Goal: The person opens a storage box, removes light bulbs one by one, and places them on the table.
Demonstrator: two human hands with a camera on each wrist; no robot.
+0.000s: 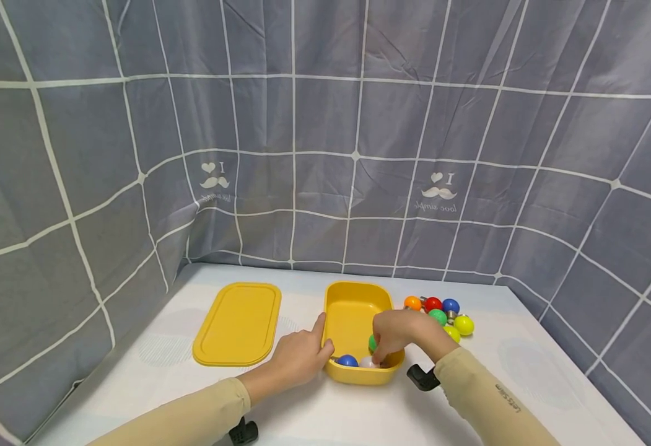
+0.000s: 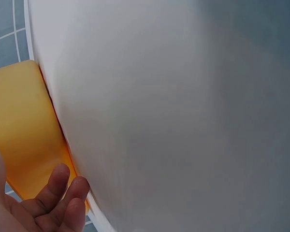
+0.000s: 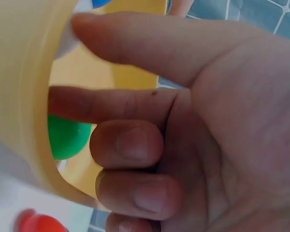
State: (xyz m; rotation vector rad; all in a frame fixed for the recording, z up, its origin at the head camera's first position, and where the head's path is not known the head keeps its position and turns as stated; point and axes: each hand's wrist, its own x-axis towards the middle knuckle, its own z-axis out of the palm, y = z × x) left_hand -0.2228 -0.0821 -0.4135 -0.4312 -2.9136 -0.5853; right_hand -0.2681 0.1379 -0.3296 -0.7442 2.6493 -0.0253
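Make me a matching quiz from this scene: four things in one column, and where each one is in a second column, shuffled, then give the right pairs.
Things:
1. yellow lid
2. blue bulb
3. left hand
4. pile of coloured bulbs

Places:
A. inside the yellow box, at its near end
B. on the table, right of the box
C. flat on the table, left of the box
D. against the box's left wall

Pairs: 1-C, 2-A, 3-D, 4-B
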